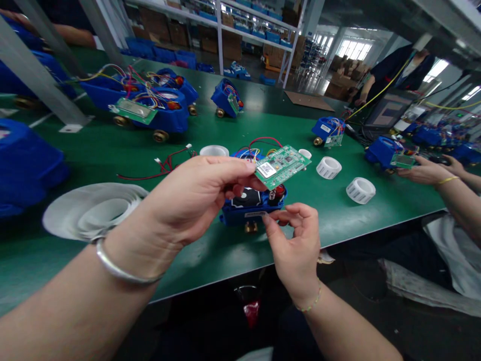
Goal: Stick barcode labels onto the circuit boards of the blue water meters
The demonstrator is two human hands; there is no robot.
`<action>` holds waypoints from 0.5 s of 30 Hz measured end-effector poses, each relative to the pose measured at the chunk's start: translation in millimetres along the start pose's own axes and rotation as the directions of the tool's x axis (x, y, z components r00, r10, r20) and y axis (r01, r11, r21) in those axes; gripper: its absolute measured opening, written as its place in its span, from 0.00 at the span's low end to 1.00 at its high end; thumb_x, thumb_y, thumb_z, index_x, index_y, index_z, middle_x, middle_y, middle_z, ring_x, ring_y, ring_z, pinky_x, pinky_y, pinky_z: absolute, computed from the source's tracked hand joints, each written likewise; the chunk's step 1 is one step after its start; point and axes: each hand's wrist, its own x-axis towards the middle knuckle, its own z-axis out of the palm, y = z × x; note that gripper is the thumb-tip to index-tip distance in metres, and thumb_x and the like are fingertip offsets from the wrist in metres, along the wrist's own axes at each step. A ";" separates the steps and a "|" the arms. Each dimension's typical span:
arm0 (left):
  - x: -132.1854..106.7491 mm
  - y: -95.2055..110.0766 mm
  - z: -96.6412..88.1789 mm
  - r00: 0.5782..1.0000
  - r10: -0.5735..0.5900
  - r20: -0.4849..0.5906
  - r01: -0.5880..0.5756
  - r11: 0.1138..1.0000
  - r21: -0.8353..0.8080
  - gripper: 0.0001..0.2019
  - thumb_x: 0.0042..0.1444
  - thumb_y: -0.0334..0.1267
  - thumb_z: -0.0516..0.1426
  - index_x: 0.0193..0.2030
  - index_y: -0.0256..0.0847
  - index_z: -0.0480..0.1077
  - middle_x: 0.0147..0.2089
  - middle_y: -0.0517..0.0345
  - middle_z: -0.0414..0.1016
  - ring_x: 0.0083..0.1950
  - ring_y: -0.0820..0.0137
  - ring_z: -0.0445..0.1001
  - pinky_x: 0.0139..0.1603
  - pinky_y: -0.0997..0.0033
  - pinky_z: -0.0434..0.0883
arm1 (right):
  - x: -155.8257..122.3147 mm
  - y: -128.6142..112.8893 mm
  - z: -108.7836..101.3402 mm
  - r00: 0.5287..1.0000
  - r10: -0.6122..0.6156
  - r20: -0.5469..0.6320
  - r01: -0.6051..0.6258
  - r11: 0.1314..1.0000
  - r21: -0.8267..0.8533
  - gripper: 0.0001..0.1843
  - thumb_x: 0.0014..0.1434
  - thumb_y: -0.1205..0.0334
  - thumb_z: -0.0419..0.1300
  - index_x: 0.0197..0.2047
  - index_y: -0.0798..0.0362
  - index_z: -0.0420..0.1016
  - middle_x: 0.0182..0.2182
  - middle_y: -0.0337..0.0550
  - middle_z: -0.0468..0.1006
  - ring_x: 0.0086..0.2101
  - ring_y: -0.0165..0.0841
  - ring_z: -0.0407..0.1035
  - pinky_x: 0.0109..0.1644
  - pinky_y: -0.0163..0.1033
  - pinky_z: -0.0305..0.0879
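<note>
My left hand point(195, 193) pinches a green circuit board point(287, 163) by its left edge, thumb on top. The board is tilted, with a white printed sticker point(266, 170) on its face, and coloured wires run behind it. Below it stands an open blue meter housing point(235, 216) with a brass fitting point(251, 227) at its front. My right hand point(296, 240) has its thumb and forefinger closed at the right end of a small white label point(254, 214) before the housing's front wall. Whether the label is stuck down there cannot be told.
Label rolls point(361, 191) lie to the right, and a large coil of backing strip point(90, 210) lies to the left. Red-black leads point(161, 168) and more blue meters point(161, 115) sit behind. A co-worker's hand point(428, 170) holds a board at the right.
</note>
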 end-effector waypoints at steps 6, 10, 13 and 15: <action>0.0 -1.3 -5.5 0.982 0.036 0.186 -0.088 0.956 0.279 0.07 0.48 0.35 0.63 0.23 0.34 0.75 0.25 0.58 0.76 0.28 0.72 0.71 0.29 0.76 0.65 | -1.4 6.3 2.6 0.982 -0.183 -0.048 0.171 0.967 -0.186 0.18 0.59 0.67 0.65 0.50 0.48 0.64 0.34 0.39 0.77 0.35 0.35 0.75 0.42 0.47 0.71; 1.0 -3.7 -5.6 0.977 0.032 0.213 -0.101 0.942 0.320 0.08 0.49 0.37 0.62 0.23 0.36 0.76 0.24 0.59 0.74 0.28 0.74 0.68 0.28 0.76 0.62 | 3.0 2.8 3.8 0.949 -0.309 -0.066 0.268 0.897 -0.352 0.24 0.58 0.63 0.67 0.54 0.49 0.63 0.35 0.41 0.74 0.35 0.36 0.71 0.42 0.47 0.71; 1.9 -5.2 -5.1 0.974 0.069 0.214 -0.141 0.930 0.338 0.10 0.50 0.37 0.62 0.20 0.37 0.75 0.21 0.62 0.71 0.25 0.76 0.63 0.26 0.77 0.59 | 8.8 1.3 7.0 0.942 -0.325 -0.080 0.258 0.857 -0.446 0.38 0.52 0.51 0.71 0.60 0.52 0.59 0.46 0.51 0.70 0.44 0.43 0.67 0.48 0.54 0.69; 2.0 -5.8 -5.4 0.973 0.078 0.215 -0.151 0.925 0.348 0.10 0.50 0.38 0.62 0.21 0.38 0.76 0.22 0.62 0.72 0.26 0.75 0.64 0.27 0.77 0.60 | 12.2 3.0 10.0 0.961 -0.268 -0.072 0.216 0.885 -0.413 0.49 0.48 0.45 0.72 0.65 0.53 0.53 0.54 0.57 0.65 0.52 0.47 0.64 0.53 0.58 0.67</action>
